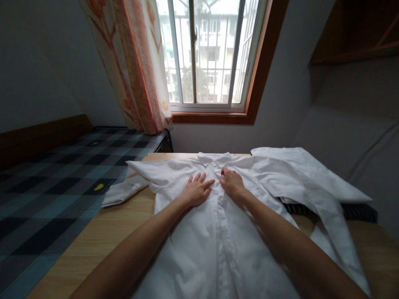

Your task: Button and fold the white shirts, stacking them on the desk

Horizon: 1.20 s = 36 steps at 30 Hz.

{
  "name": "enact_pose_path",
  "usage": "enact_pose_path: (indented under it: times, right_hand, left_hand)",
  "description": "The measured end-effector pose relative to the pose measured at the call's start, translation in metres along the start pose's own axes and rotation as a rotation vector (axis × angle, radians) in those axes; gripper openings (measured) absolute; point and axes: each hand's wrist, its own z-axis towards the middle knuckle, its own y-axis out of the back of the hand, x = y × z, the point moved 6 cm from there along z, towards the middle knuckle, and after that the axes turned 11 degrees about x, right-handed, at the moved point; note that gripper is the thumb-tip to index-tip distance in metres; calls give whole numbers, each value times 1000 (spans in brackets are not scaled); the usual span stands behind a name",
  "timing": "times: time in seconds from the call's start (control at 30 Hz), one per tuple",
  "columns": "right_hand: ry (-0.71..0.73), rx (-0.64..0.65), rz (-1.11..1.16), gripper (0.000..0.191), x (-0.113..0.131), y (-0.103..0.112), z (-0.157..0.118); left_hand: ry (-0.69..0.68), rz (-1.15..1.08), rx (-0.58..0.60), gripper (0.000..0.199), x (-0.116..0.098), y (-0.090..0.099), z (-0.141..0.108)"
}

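White long-sleeved shirt [193, 249], one, laid out face up on a wooden desk [121, 224], collar [205, 158] at the far edge, one sleeve reaching the left edge. Left hand [197, 192], fingers spread, flat on the shirt front beside the placket [219, 216]; right hand [232, 182], fingers curled at the placket below the collar, whether pinching cloth cannot be told. Near the far right corner: white cloth [307, 168] above a dark ribbed item [358, 211].
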Motion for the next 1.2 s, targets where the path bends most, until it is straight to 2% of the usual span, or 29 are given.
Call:
enact_pose_path:
  times: [0.1,0.27,0.43,0.57,0.7,0.87,1.0,1.1,1.2]
  right_hand:
    - [44,-14,5,24,-1,0,-11]
    - [62,-2,-119,28,8,1,-25]
    - [59,-23,-185,36,17,6,-29]
    - [48,12,-120,26,21,1,-26]
    - [40,14,-40,20,16,-2,-19]
    - [-30,-22,181,25,-19,-3,-3]
    - [-12,-13,381,32,-40,-10,8]
    - [18,-12,457,30,-41,-13,6]
    - [68,-8,470,25,-32,-13,-1]
  left_hand:
    - [-24,-36,17,43,-3,3,-1]
    - [-6,-105,35,39,-6,11,-1]
    - [100,-209,-67,23,-12,26,7]
    - [135,-196,-178,18,-23,32,13]
    - [230,-264,-201,18,-23,24,18]
    - [246,-331,-238,18,-21,18,19]
    - [222,-355,-290,17,-23,20,17]
    - [186,-321,-309,16,-26,20,16]
    - [169,-287,-316,16,-28,19,16]
